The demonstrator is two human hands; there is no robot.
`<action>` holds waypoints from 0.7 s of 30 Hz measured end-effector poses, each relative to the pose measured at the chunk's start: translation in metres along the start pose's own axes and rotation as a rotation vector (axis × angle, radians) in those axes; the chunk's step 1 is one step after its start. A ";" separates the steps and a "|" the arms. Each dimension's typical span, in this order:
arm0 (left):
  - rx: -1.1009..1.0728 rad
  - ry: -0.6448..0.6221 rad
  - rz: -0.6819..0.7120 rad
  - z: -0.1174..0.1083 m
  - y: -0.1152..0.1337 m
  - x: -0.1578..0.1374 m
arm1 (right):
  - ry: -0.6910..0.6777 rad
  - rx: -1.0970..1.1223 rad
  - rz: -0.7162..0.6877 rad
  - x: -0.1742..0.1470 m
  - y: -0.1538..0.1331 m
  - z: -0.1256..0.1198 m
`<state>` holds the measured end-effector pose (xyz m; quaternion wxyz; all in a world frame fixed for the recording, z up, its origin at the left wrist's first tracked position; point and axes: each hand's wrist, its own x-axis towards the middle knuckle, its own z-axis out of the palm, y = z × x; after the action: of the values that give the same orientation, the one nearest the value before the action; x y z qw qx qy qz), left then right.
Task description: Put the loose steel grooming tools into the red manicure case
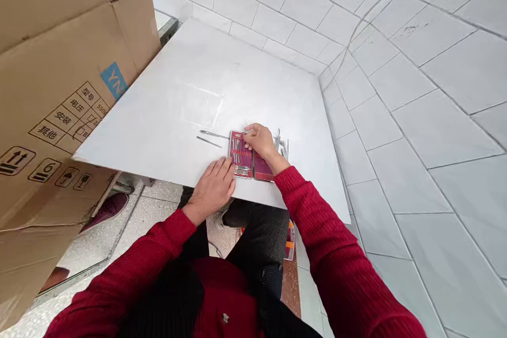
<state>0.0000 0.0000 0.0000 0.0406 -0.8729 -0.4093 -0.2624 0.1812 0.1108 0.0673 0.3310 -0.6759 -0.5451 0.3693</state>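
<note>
- on the worktop (277, 84) near its front edge, left hand (214, 185) lies fingers extended against the open red case (262, 170); brace lightly there
- right hand (259, 141) over case, fingers narrowed; can't tell what's pinched, so move gently
- thin tools (214, 134) lie left; avoid bumping

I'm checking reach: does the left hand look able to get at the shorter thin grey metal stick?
Yes, probably: the left hand is near the stick, with nothing visible between them.
</note>
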 end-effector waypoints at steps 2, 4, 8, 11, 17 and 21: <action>-0.026 -0.015 -0.008 -0.002 0.000 0.000 | 0.010 -0.017 -0.025 -0.002 0.003 0.001; -0.038 -0.023 -0.012 -0.003 -0.001 0.000 | 0.025 -0.024 -0.050 -0.003 0.006 0.002; -0.025 -0.018 -0.011 -0.004 -0.001 0.000 | 0.062 -0.006 -0.102 -0.001 0.016 0.006; -0.016 -0.009 -0.005 -0.004 -0.002 0.000 | 0.090 0.008 -0.128 0.002 0.022 0.009; -0.035 -0.009 -0.008 -0.004 -0.003 -0.001 | 0.073 -0.075 -0.150 0.003 0.023 0.012; -0.026 0.000 -0.002 -0.003 -0.003 -0.001 | 0.059 -0.161 -0.165 -0.002 0.020 0.011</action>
<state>-0.0042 0.0009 0.0019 0.0287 -0.8730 -0.4067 -0.2677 0.1816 0.1057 0.0445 0.3210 -0.6638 -0.6167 0.2757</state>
